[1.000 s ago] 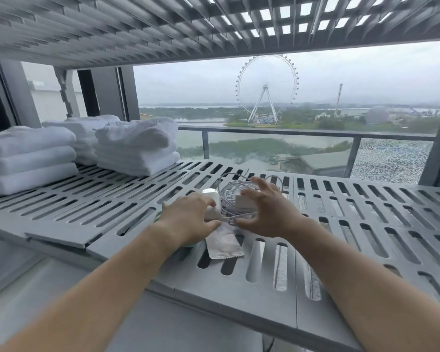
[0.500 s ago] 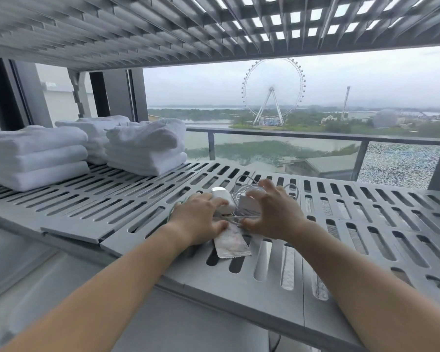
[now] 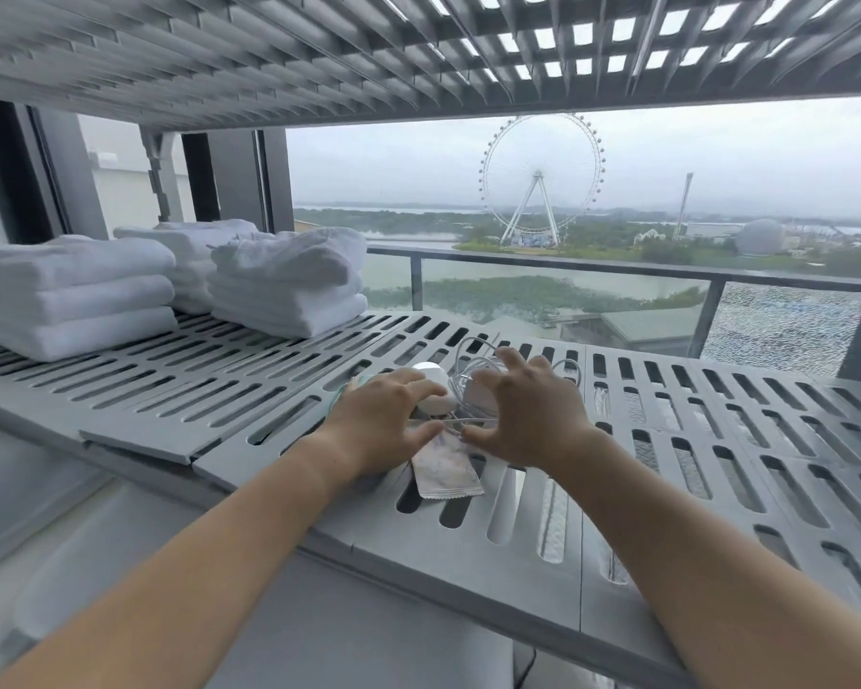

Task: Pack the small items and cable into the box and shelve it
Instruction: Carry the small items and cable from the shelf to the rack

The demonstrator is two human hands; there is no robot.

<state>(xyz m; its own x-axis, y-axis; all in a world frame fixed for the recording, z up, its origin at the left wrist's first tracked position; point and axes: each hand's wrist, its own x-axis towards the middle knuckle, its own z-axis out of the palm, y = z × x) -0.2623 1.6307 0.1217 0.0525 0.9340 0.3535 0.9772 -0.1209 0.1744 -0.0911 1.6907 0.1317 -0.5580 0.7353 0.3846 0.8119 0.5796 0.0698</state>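
A small pile lies on the grey slotted shelf (image 3: 518,529). In it are a white rounded case (image 3: 436,396), a coiled white cable with its adapter (image 3: 475,385), and a flat printed sachet (image 3: 446,472) nearest me. My left hand (image 3: 381,427) cups the case from the left, fingers on it and thumb down by the cable strands. Something green (image 3: 345,390) peeks out under that hand. My right hand (image 3: 530,417) arches over the adapter and cable from the right, its thumb touching a strand above the sachet. The two thumbs nearly meet.
Three stacks of folded white towels (image 3: 289,285) sit on the left half of the shelf. Another slotted shelf (image 3: 319,57) hangs close overhead. Behind the shelf are a window and a balcony rail (image 3: 617,271). The shelf's front edge runs under my forearms.
Both hands have closed in on the pile from either side, the thumbs coming together over the sachet. My view has shifted slightly.
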